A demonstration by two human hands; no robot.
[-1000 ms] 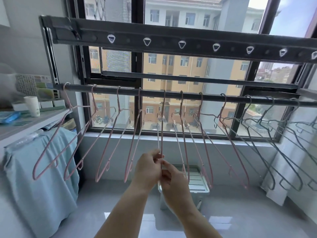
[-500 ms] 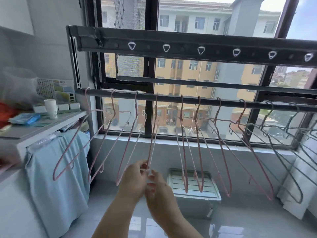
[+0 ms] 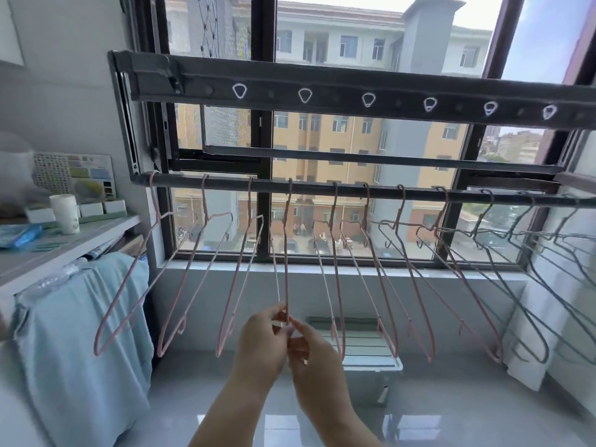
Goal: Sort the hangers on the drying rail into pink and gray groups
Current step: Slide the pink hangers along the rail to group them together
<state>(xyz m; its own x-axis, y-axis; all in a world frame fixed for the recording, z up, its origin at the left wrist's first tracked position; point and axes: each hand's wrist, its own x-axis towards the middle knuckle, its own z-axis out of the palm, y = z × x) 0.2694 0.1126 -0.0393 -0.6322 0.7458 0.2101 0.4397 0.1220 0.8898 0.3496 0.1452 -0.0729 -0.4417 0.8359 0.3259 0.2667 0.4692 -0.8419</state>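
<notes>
While left hand (image 3: 263, 343) and right hand (image 3: 314, 356) clamp the pink hanger (image 3: 285, 269), snagging threatens
Neighbouring hangers (image 3: 337, 285) beside the grip could hook if tugged sideways

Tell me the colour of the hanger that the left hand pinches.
Pink; the head view shows the hanger clearly.

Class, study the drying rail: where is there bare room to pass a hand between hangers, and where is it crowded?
There is an open gap between the pink hanger that the left hand and right hand pinch and the next pink hanger rightward. The rail is also bare between the two leftmost hooks. It is crowded at the right, where the gray hangers overlap.
</notes>
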